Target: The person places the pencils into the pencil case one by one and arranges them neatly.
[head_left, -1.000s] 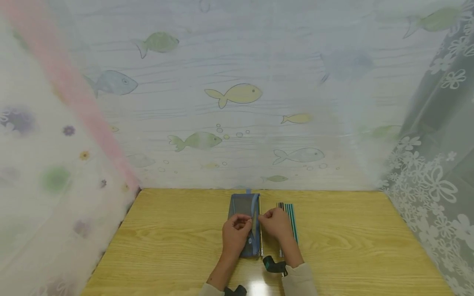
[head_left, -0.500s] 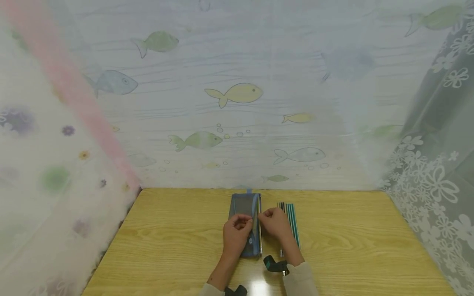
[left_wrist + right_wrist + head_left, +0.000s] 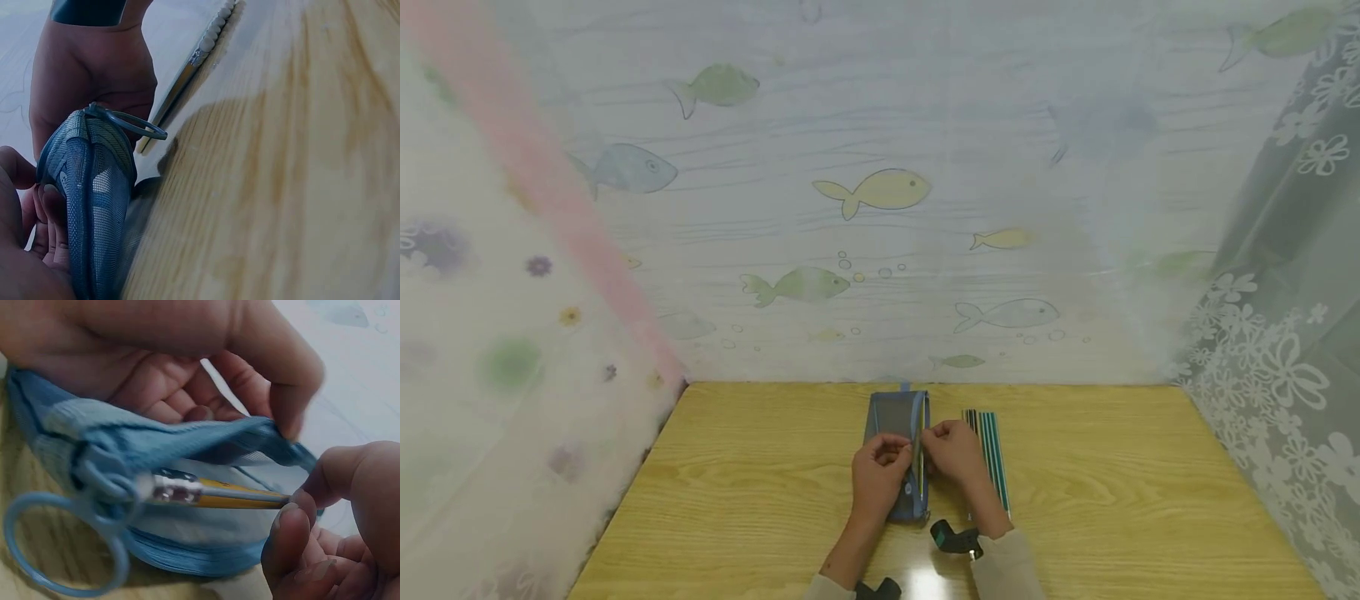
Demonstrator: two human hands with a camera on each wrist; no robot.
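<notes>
Pinching a yellow-and-grey pencil (image 3: 234, 494) between thumb and fingers, the right hand (image 3: 958, 450) held it in the mouth of a blue mesh pencil pouch (image 3: 883, 417). The rubber end, with its shiny metal band, pointed back toward the big zip ring (image 3: 37, 499). The other end could not be seen past the fingers. The left hand (image 3: 880, 471) pinched one edge of the mouth and pulled it up, so the pouch gaped wide.

A second earlier, the pencil had shown along the outer right side of the pouch. Now it had slid over and lay between the two edges of the mouth. That meant it was mostly in, though the right hand had hold of it.

Just right of that hand, some black-striped pencils (image 3: 972, 417) and green-striped pencils (image 3: 992, 450) lay side by side, partly hidden by the arm. All of it was on a wooden table (image 3: 737, 467). Behind stood a pale curtain with fish (image 3: 887, 192) on it.
</notes>
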